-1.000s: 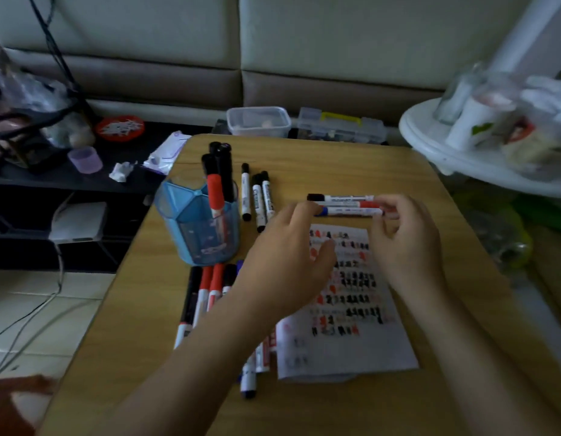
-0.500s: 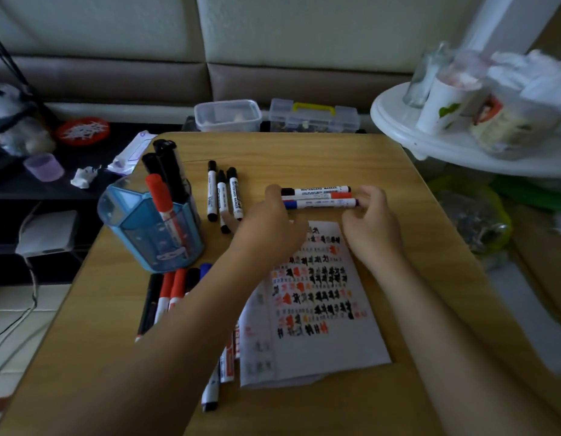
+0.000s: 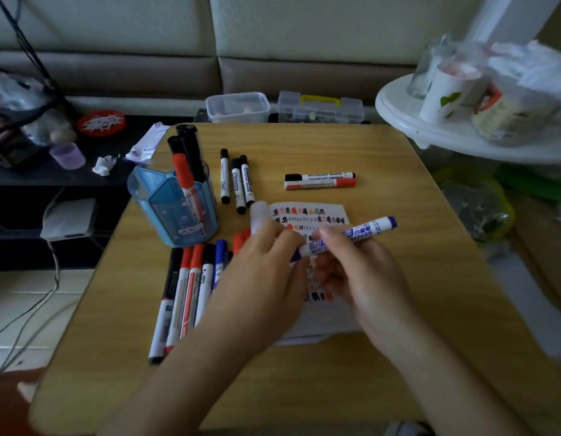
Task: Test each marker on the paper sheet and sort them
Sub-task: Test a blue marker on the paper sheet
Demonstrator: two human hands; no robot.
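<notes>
From the head view, the blue marker (image 3: 364,231) is held off the worktop (image 3: 398,309), slanting above the scribbled paper sheet (image 3: 307,212). The right hand (image 3: 361,278) pinches its white printed barrel near the middle. The left hand (image 3: 266,272) curls its fingers round the lower end, though motion blur hides whether the cap there is on or off. It looks light, rigid and smooth, a slim plastic cylinder that would roll if laid down and could slip in a loose pinch. The barrel's middle seems the surest hold, leaving the capped end free to pull. The sheet is thin and limp, its near edge hidden under the wrists. A faceted, translucent blue pen holder (image 3: 175,212) stands at the left with markers upright in it. Just beside it lies a row of markers (image 3: 184,294), and beyond the sheet a black and red pair (image 3: 320,180) lie touching, side by side.
</notes>
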